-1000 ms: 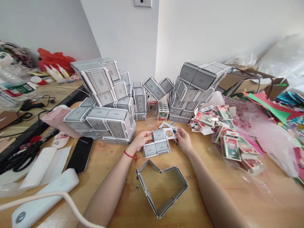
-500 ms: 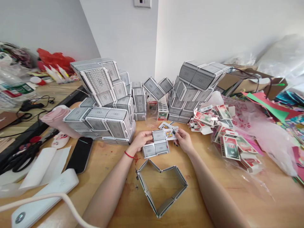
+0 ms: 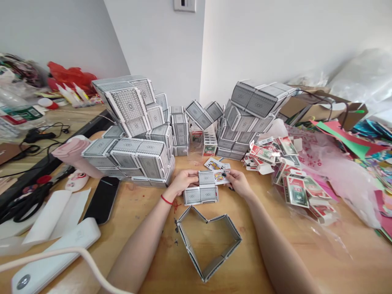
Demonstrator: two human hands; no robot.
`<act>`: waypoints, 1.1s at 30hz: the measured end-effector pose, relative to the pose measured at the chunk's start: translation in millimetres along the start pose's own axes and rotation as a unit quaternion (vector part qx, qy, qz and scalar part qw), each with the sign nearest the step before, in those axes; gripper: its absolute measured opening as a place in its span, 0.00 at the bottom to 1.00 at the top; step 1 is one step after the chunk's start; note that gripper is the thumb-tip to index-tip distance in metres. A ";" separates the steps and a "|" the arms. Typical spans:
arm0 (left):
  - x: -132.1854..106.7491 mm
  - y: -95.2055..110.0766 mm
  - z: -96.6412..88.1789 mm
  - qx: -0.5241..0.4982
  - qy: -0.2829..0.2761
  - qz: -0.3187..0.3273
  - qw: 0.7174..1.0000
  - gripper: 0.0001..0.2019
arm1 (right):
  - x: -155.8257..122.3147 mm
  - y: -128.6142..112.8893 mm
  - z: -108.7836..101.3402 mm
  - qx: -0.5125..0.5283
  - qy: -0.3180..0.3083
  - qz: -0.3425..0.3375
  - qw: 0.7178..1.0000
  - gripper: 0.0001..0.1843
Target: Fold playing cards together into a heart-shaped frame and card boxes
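Note:
Between my hands lies a flat piece of joined playing cards (image 3: 200, 194), patterned backs up. My left hand (image 3: 181, 182) grips its upper left edge with closed fingers. A face-up playing card (image 3: 219, 177) pokes out at the upper right of the piece, and my right hand (image 3: 238, 183) pinches its right end; where the card meets the piece is hidden beneath the joined cards. Just behind it lies another face-up card (image 3: 212, 164). Nearer to me stands a heart-shaped frame of cards (image 3: 225, 255), open in the middle.
Stacked card blocks (image 3: 139, 153) rise at the left, with more card blocks (image 3: 245, 118) at the right. Small card boxes (image 3: 295, 190) lie heaped on the right. A phone (image 3: 102, 199), a white device (image 3: 58, 255) with a cable, and scissors (image 3: 29, 200) lie at the left.
The joined cards and both hands have shifted very slightly. Less of the face-up card shows beside the piece, and my right hand tilts a little more. The heart-shaped frame stays put.

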State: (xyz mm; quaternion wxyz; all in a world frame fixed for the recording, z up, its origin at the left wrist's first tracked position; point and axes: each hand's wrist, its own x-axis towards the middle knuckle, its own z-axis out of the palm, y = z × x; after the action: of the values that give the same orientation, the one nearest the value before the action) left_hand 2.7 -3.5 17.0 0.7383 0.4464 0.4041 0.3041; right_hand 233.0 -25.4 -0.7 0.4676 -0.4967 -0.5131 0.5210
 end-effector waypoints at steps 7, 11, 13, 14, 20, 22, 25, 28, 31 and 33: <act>-0.4 0.1 2.2 0.012 0.003 0.000 1.000 0.15 | 0.3 1.0 2.2 -0.018 -0.003 0.003 1.000 0.20; -0.8 0.3 2.8 0.012 0.009 0.000 1.000 0.15 | -0.6 -2.3 9.1 -0.014 -0.001 0.006 1.000 0.21; -1.0 0.5 3.3 0.011 0.009 0.001 1.000 0.15 | -1.0 -3.6 12.0 -0.016 -0.001 0.009 1.000 0.22; -1.0 0.5 3.5 0.010 0.009 0.001 1.000 0.15 | -1.2 -3.9 13.1 -0.018 -0.002 0.010 1.000 0.22; -0.7 -0.4 3.8 0.006 0.014 0.004 1.000 0.15 | -0.6 -0.4 15.9 -0.028 0.001 0.011 1.000 0.23; -0.4 -1.0 3.3 0.004 0.011 0.003 1.000 0.15 | -0.2 1.2 16.8 -0.026 0.005 0.011 1.000 0.22; 0.2 -2.0 2.3 0.006 0.012 0.001 1.000 0.15 | -0.6 2.0 19.2 -0.035 0.009 0.014 0.999 0.22; 0.9 -3.0 1.9 0.011 0.013 -0.001 1.000 0.15 | -2.2 0.8 22.9 -0.056 0.006 0.013 0.998 0.21; 1.3 -3.5 2.4 0.019 0.013 0.002 1.000 0.15 | -3.6 -1.0 26.5 -0.078 -0.003 0.010 0.997 0.19; 1.0 -3.4 3.0 0.020 0.015 0.005 1.000 0.14 | -3.9 -1.7 28.0 -0.093 -0.009 0.010 0.996 0.19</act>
State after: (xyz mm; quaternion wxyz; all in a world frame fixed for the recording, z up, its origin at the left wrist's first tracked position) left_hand 6.1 -5.3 14.5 0.7214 0.4589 0.4186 0.3061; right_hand 205.2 -31.2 0.5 0.4090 -0.5384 -0.5588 0.4802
